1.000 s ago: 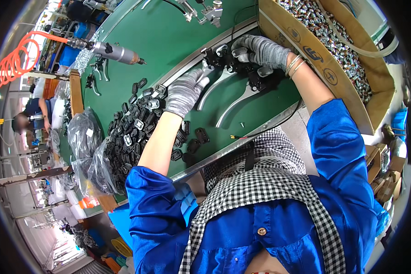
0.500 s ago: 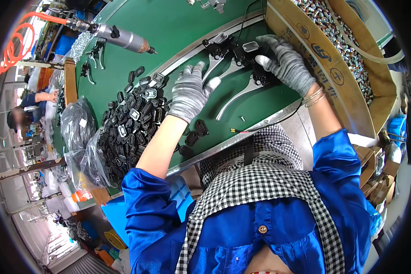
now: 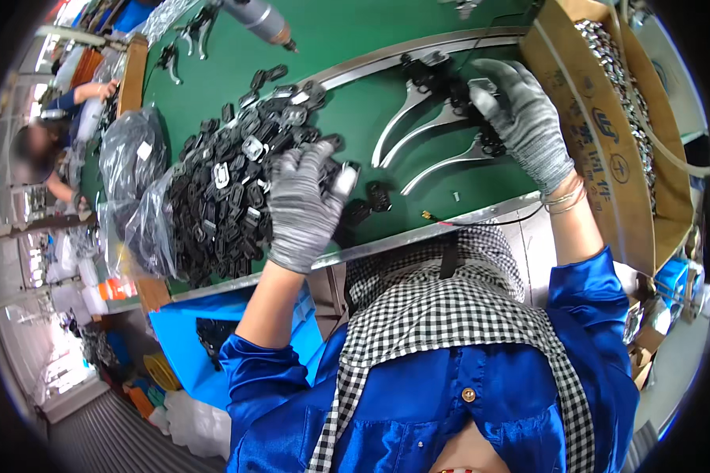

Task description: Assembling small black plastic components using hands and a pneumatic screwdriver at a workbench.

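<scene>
My left hand (image 3: 304,206), in a grey knitted glove, lies over the right side of a heap of small black rectangular caps (image 3: 233,181). Its thumb stands apart from the fingers, and dark caps show in the gap. My right hand (image 3: 527,130), gloved alike, bends its thumb and fingers around the black reservoir body (image 3: 481,83) of a brake lever. Three such levers lie side by side, their curved silver blades (image 3: 450,167) pointing left; the right hand partly hides their black bodies. Loose black caps (image 3: 378,195) lie just right of my left hand.
A cardboard box (image 3: 588,134) full of small metal parts stands at the right. An air screwdriver (image 3: 264,20) hangs over the green bench (image 3: 355,59). Clear plastic bags (image 3: 134,150) lie left of the heap. A cable end and a screw (image 3: 456,196) lie by the metal edge. A person works far left.
My left hand has moved from beside the lever blades left and down onto the caps. My right hand stays at the levers, its thumb now closer to one reservoir. The view has shifted.
</scene>
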A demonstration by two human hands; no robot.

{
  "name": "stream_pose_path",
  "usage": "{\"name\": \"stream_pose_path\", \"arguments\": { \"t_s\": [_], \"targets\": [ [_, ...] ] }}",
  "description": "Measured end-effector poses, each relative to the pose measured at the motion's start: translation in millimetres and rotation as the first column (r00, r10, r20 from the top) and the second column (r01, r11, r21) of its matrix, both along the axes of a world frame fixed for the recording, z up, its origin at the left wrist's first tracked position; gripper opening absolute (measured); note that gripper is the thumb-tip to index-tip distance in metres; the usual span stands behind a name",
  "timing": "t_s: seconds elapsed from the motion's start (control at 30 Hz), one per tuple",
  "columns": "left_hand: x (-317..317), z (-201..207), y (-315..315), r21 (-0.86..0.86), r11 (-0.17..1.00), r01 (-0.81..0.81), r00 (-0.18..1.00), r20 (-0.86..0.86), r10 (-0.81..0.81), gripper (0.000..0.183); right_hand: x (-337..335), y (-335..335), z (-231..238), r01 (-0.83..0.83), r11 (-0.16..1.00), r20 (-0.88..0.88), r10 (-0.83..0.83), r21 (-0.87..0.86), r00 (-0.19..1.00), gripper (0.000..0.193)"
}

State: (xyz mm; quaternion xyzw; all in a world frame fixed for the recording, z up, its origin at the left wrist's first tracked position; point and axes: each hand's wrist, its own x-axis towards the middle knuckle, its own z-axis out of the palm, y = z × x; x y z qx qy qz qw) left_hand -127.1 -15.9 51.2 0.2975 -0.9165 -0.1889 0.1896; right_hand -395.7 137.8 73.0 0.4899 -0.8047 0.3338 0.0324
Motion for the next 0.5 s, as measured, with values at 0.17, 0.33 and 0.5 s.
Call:
{"name": "stream_pose_path", "arguments": {
  "t_s": [0.17, 0.33, 0.5],
  "targets": [
    [31, -34, 43, -0.130, 0.991, -0.040, 0.999, 0.011, 0.042, 0.059, 53, -71, -2, -0.502, 0.834, 0.007, 0.514, 0.230, 0.857, 0.035],
    [33, -52, 24, -0.139, 0.984, -0.113, 0.994, -0.011, 0.113, 0.050, 76, -135, -18, -0.540, 0.687, 0.098, 0.571, 0.486, 0.815, 0.043],
    [53, -47, 9, -0.206, 0.971, -0.123, 0.982, -0.169, 0.088, 0.040, 98, -152, -33, -0.554, 0.683, 0.118, 0.575, 0.476, 0.810, 0.041]
  ]
}}
